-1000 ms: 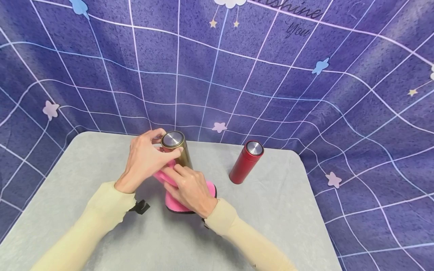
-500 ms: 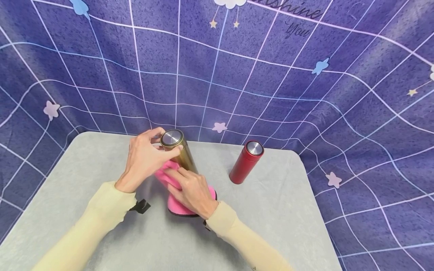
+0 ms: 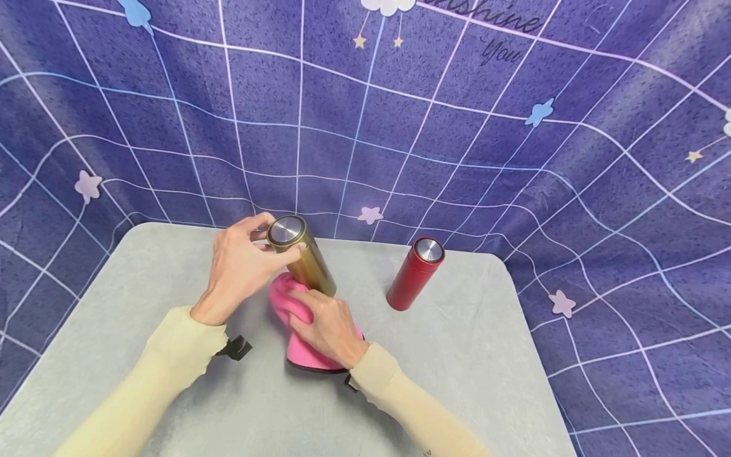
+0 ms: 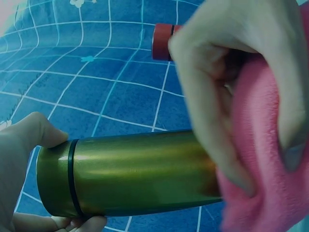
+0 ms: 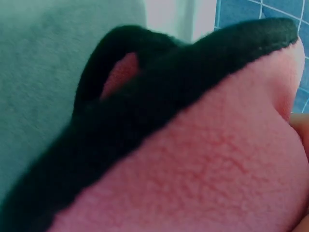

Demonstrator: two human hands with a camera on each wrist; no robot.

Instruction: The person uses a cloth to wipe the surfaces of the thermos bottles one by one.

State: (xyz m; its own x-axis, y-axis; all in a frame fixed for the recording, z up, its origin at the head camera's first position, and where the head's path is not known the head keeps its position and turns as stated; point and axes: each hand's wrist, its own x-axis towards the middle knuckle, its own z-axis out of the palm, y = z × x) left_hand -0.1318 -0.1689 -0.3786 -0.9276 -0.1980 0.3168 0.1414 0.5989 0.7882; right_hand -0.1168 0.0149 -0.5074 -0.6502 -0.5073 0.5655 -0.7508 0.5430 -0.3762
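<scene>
My left hand grips the capped upper end of a gold thermos, which leans with its silver-topped lid toward the upper left. In the left wrist view, the thumb and fingers of that hand hold the thermos around its lid and dark seam. A pink cloth with black edging is bunched in my right hand, beside the lower part of the thermos. The left wrist view has the cloth against the thermos's lower end, hiding that end. The cloth fills most of the right wrist view.
A red thermos stands upright to the right on the grey tabletop. Behind the table hangs a purple-blue curtain with a white grid and star prints. A black strap sticks out by the left sleeve.
My right hand and the cloth have shifted down and slightly right, exposing more of the gold thermos. The lid end has moved slightly up and left with my left hand.
</scene>
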